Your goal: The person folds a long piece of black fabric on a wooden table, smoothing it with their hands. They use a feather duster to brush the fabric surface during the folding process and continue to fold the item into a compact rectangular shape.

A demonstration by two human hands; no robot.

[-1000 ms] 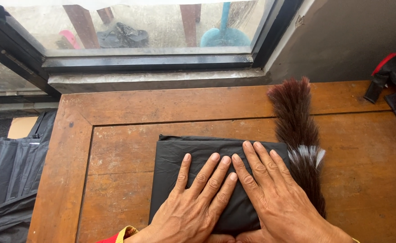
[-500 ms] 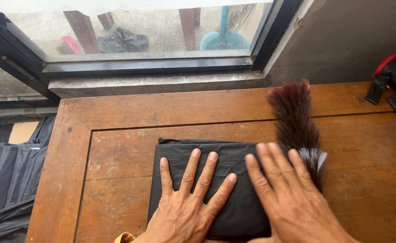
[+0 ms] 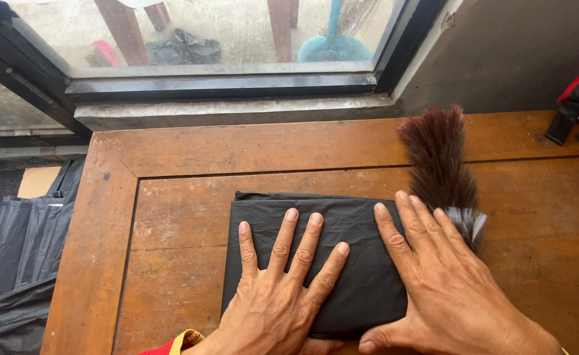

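Both hands have drawn apart since the earlier views, where they lay side by side near the middle of the folded black plastic sheet (image 3: 316, 260); now a strip of the sheet shows between them. That sheet is the landmark: a flat dark rectangle on the wooden worktop (image 3: 171, 217), its long axis running left to right, parallel to the window frame (image 3: 224, 85) beyond it.

Left hand (image 3: 279, 289) lies flat on the sheet's left half, fingers spread and pointing away from the person, gripping nothing, only pressing down. Right hand (image 3: 434, 283) lies flat too, fingers straight and close together; it straddles the sheet's right edge, with the thumb curled at the near right corner and the outer fingers off the sheet, over the wood. It closes on nothing either.

Just beyond the sheet's right edge a brown feather duster (image 3: 437, 161) lies with its tuft pointing toward the window; the right hand's fingertips touch or overlap its pale base, so the right hand is far nearer to it. Left of the worktop, more black plastic (image 3: 20, 263) lies lower down.
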